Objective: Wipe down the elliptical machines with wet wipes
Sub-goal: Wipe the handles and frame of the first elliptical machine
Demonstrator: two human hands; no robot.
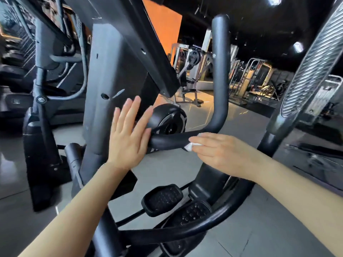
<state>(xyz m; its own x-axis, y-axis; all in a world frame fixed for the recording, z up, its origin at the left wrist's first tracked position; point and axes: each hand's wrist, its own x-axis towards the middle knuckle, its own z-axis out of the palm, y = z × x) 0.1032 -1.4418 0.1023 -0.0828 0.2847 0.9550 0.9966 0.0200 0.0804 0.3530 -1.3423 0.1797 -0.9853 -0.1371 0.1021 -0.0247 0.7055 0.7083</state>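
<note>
Wipe [192, 146] sits under the right hand [220, 153], pressed onto the inner handlebar [170, 140] where its padded horizontal run starts curving up. Only a small white bunch shows by the fingertips. Fingers look fairly straight and laid over it; can't tell if the thumb is tucked round underneath.

Left hand [128, 138] is flat, fingers straight and spread, palm on or just beside the bar's inner end, next to the centre column [105, 75]. Holding nothing, looks like bracing.

Progress, my read: mid-job on this elliptical. Handlebar is the part being worked now. No wet streaks visible on anything, so can't say which surfaces are already done. Probably still to cover: upright part of that bar toward its tip, the column, the ribbed moving arm [311, 60] on the right, both pedals [163, 199] lower down, and the curved lower frame rail [213, 219]. Console is out of view overhead. A second machine [42, 93] stands to the left, so there's likely more than one unit to do.

Obstructions: the slanted console support crosses close above the hands, and the moving arm crowds the right side. Pedals sit low behind the rail, awkward reach from here. Weight racks [193, 60] in the background are well apart, not relevant.
</note>
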